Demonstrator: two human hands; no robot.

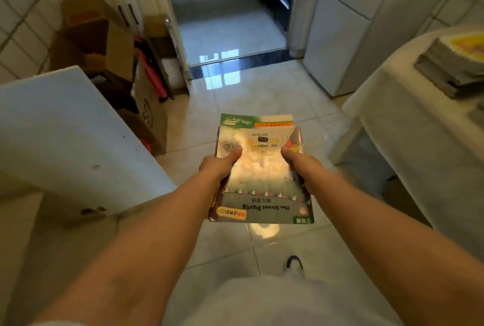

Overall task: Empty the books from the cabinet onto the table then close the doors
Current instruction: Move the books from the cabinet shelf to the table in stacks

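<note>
I hold a small stack of thin picture books (262, 179) in front of me over the tiled floor, the top cover reading "The Street Party" upside down. My left hand (218, 165) grips the stack's left edge with the thumb on the cover. My right hand (298, 161) grips the right edge the same way. The table (408, 126) with a white cloth stands at the right, and a pile of books (455, 63) lies on it. A white cabinet top (60, 137) is at my left; its doors are out of view.
Open cardboard boxes (104, 47) and red items crowd the floor behind the cabinet at the left. A doorway (230, 24) with a dark threshold lies straight ahead. A tall white unit (340, 37) stands at the back right. My shoe (293, 264) shows below.
</note>
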